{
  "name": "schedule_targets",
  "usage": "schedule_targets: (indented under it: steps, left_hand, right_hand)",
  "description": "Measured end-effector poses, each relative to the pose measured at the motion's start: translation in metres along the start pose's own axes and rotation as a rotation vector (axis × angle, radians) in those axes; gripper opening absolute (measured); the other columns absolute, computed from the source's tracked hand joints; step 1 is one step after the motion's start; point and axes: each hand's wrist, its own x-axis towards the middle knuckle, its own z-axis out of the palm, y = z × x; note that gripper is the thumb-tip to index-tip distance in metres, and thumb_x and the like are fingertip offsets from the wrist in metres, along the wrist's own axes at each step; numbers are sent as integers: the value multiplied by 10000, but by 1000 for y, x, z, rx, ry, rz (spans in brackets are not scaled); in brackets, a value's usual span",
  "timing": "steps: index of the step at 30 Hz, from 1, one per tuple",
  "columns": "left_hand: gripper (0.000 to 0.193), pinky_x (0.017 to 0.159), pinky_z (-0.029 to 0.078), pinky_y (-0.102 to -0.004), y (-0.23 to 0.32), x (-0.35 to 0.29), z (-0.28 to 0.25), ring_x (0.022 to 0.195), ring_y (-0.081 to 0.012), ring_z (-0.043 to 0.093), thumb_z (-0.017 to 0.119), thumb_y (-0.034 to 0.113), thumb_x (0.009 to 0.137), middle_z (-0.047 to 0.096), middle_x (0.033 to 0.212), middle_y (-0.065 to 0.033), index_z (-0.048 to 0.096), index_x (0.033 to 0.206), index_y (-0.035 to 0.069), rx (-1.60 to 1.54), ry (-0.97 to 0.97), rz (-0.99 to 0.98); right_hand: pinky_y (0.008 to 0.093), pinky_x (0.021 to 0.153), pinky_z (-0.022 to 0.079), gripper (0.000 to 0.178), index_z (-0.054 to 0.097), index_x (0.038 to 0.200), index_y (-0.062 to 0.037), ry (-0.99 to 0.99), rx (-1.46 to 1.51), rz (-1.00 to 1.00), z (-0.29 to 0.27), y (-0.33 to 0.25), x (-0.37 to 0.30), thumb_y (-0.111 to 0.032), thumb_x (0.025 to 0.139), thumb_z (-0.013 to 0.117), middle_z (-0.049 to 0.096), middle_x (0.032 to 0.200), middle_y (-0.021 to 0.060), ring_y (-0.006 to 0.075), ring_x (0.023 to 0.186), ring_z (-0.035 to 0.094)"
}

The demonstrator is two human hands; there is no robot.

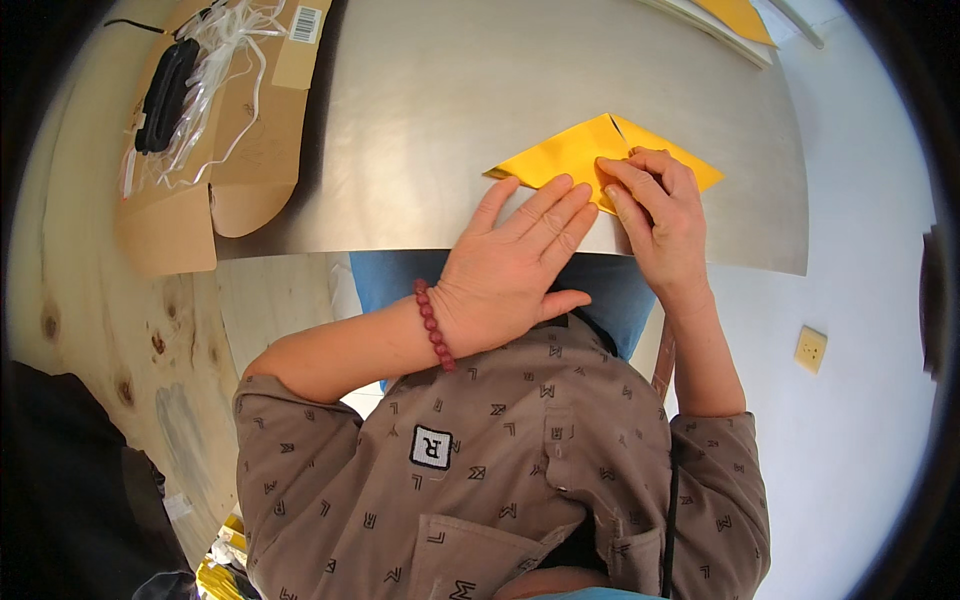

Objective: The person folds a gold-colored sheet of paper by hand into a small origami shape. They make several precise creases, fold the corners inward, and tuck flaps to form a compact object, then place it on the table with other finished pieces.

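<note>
A folded sheet of yellow paper (565, 150) lies near the front edge of a grey metal-topped table (430, 110). Its outline is a wide, low triangle, with a slit or fold line at the top corner. My left hand (500, 255), with a dark red bead bracelet (432, 318) at the wrist, rests flat with fingers stretched out and their tips on the paper's near edge. On the paper's right part, my right hand (668, 205) has its thumb and forefinger bent together at a fold. The fingers partly cover the lower right of the sheet.
At the left stands an open cardboard box (262, 130), holding white ribbon strands (232, 45) and a long black object (168, 95). Another yellow piece (742, 18) lies on a pale stack (705, 22) at the far right. A wall socket (811, 349) sits right of the table.
</note>
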Motion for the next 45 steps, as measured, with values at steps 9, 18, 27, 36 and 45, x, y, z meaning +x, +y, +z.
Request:
schedule_targets:
  steps: [9,18,27,36,45]
  left_hand:
    - [781,1202,318,-501,-23,-25,-24,1499,-232,441,747,456,911,521,1586,-69,490,1546,82,112,-42,-60]
    - [731,1130,378,-444,-32,-31,-36,1401,-227,496,753,441,898,573,1512,-52,548,1513,104,190,16,-79]
    - [700,1137,338,-452,-31,-27,-29,1380,-250,490,706,481,937,569,1469,-35,553,1523,130,245,17,-82]
    - [402,1031,447,-431,-32,-34,-24,1231,-283,584,834,175,829,649,1280,-62,702,1197,81,87,161,-13]
    - [112,814,520,-268,-24,-14,-41,897,-142,665,718,44,971,691,988,-22,698,1080,31,-808,188,-310]
  right_hand:
    - [382,921,525,247,793,1128,-86,2,-2,-20,-1,1,0,-80,881,782,660,1080,86,287,1040,628]
    - [402,956,510,269,773,1173,-94,-27,16,-28,-3,3,-1,-101,904,762,649,1123,96,308,1074,611]
    - [421,990,486,346,708,1279,-84,-157,70,-106,-16,14,-1,-95,933,714,600,1206,127,338,1114,581]
    - [458,1084,493,341,703,1258,-78,-293,24,-317,-35,13,-18,-120,920,723,608,1309,116,351,1285,575]
    - [397,890,570,196,752,1142,-100,-247,218,-239,-72,14,20,-100,954,696,707,1038,112,311,1015,698]
